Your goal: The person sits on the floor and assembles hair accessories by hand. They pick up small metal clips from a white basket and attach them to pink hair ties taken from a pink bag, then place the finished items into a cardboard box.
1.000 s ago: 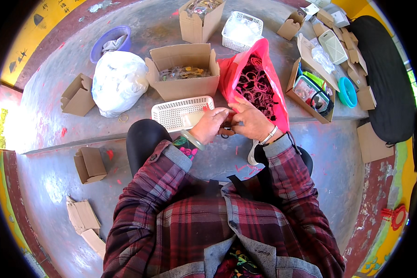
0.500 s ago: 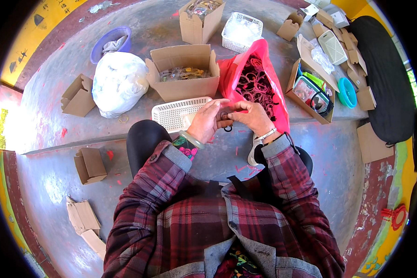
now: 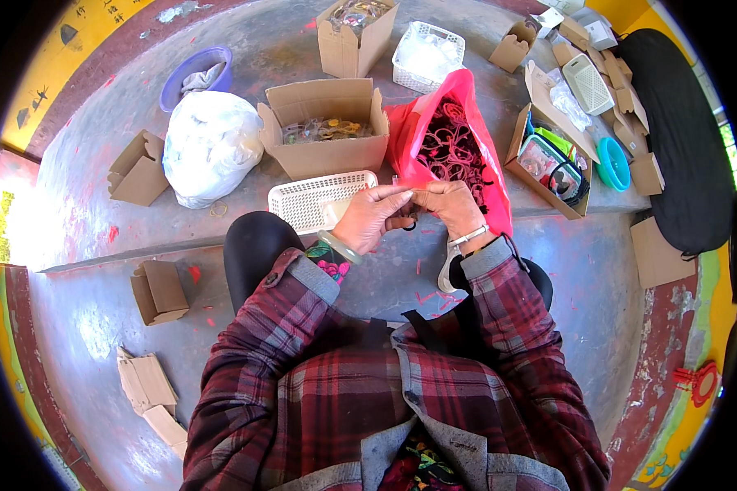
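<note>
Grip: left hand (image 3: 370, 218) clamped on dark loop (image 3: 411, 227) (mostly hidden), apparently steadying it; right hand (image 3: 452, 204), cannot tell; pink bag (image 3: 413, 135), one o'clock, likely for reach.

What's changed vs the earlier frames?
Fingertips of left hand and right hand, apart in the previous frame, now meet. The black loop under them sits higher and slightly right of its first position. No visible release. Near white basket and pink bag: unmoved.
</note>
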{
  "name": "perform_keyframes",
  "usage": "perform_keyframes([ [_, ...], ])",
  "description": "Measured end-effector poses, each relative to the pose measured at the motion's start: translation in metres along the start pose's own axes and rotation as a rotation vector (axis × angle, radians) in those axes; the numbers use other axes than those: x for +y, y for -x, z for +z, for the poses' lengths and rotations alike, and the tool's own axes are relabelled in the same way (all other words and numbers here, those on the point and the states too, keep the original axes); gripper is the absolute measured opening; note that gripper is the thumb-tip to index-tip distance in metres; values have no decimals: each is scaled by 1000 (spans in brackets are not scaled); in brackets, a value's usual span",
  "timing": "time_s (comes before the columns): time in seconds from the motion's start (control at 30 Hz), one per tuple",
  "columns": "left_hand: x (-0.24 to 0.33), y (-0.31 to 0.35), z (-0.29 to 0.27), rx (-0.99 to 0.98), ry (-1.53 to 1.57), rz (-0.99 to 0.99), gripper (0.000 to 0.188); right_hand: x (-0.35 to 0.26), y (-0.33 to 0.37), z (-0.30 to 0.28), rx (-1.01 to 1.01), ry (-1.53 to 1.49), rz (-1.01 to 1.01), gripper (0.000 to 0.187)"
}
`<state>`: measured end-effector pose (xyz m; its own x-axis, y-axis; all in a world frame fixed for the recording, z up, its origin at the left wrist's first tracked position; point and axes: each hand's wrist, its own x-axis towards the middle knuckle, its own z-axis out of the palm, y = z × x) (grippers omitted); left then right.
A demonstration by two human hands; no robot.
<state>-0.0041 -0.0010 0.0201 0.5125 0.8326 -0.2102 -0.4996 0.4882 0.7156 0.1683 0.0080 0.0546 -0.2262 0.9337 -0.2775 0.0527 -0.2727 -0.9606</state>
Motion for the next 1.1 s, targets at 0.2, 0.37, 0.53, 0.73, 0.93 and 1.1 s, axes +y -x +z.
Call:
perform_keyframes([
  [0.2,-4,-1,-1,60,25,-6,26,16,-7,-4,15,-53,17,15],
  [0.37,-2,0,0,108,31,-7,24,12,-6,0,97,-6,-65,13],
  [0.53,-5,-2,-5,135,140,38,21,13,-7,0,97,38,-58,11],
  [0.73,-5,-3,-8,152,196,59,19,13,-8,-2,61,59,-51,14],
  [0.93,-6,-5,-10,151,188,44,21,30,-18,-10,66,110,-67,19],
  [1.1,-8,-6,-14,166,164,73,19,6,-5,2,375,587,-464,9],
])
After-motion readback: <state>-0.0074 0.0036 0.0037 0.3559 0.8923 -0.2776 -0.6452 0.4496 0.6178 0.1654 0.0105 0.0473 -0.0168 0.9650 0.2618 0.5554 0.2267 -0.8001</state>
